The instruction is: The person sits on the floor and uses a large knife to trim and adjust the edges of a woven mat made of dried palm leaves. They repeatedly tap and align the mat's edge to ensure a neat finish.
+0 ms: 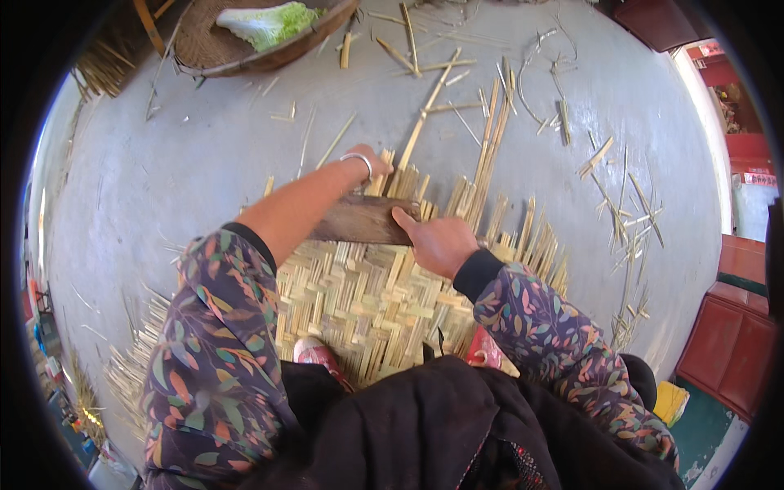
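Note:
A woven mat of pale bamboo strips [376, 302] lies on the grey concrete floor in front of me, its loose strip ends fanning out at the far edge. A dark flat wooden block [359, 220] rests across the mat's far part. My right hand [437, 241] presses on the block's right end with fingers on its top. My left hand [371, 163], with a silver bangle on the wrist, reaches past the block to the loose strip ends; what its fingers grip is hidden. My two feet in pink shoes [314, 351] stand on the mat's near edge.
A round woven tray [208, 45] with a leafy cabbage [269, 23] sits at the far left. Loose bamboo strips [621, 212] litter the floor to the right and far side. Red wooden furniture [731, 343] stands at the right edge. More strip bundles lie at the lower left.

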{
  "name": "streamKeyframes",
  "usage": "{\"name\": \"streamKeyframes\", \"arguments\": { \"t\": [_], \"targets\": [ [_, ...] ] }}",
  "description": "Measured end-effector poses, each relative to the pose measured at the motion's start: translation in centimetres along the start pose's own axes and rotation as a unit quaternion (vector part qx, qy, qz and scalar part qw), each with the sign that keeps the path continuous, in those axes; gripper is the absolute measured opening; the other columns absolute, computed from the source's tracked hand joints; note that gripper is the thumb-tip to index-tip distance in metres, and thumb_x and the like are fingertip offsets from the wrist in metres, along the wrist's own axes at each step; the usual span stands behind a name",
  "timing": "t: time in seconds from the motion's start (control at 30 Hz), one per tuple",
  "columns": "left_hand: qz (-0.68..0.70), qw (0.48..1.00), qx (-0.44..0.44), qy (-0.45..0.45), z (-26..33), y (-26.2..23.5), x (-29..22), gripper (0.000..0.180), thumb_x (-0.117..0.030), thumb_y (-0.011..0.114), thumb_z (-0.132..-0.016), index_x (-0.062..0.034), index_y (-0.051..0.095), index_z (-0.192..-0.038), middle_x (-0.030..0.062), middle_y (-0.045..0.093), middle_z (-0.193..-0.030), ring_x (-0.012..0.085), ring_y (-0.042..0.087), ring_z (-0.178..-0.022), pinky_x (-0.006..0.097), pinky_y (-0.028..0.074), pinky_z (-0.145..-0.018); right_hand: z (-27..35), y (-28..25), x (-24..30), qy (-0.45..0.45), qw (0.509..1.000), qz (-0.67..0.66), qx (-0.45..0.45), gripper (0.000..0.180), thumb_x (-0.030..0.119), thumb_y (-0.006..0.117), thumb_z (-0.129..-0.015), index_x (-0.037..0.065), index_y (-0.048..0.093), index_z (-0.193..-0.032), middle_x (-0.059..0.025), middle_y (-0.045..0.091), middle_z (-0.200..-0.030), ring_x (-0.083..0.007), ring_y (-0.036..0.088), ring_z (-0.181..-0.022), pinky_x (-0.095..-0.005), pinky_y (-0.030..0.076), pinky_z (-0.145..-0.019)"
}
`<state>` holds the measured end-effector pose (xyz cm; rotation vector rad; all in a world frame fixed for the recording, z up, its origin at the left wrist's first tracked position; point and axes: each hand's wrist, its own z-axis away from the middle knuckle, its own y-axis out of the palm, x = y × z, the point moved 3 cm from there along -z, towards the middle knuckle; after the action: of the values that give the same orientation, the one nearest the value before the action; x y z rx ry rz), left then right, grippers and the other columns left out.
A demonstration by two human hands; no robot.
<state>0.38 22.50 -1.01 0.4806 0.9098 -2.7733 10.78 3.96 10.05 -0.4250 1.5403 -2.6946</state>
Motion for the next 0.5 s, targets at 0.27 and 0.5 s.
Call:
{"name": "streamKeyframes", "arguments": {
  "t": [0.27, 0.5],
  "targets": [
    [0.146, 0.979, -0.109, 0.096, -2.2, 2.1, 1.4, 0.051, -0.047, 0.075, -0.075, 0.0026, 0.070, -0.087, 0.0212, 0.070, -0.088, 0.0284, 0.068, -0.087, 0.039, 0.053, -0.077, -0.8, -0.6, 0.4, 0.012, 1.000, 0.006, 0.007, 0.067, 0.015, 0.056, -0.081, 0.018, 0.039, -0.146, -0.0125, 0.066, -0.069, -0.0332, 0.065, -0.059, -0.0488, 0.048, -0.052],
    [0.203, 0.967, -0.104, 0.114, -0.5, 2.5, 1.3, 0.041, -0.040, 0.069, -0.083, 0.0012, 0.068, -0.088, 0.0167, 0.068, -0.081, 0.0241, 0.065, -0.075, 0.039, 0.050, -0.069, -2.2, 0.5, 0.5, 0.029, 1.000, 0.003, 0.000, 0.062, 0.012, 0.051, -0.084, 0.015, 0.042, -0.145, -0.0118, 0.067, -0.069, -0.0322, 0.065, -0.059, -0.0470, 0.049, -0.051]
  ]
}}
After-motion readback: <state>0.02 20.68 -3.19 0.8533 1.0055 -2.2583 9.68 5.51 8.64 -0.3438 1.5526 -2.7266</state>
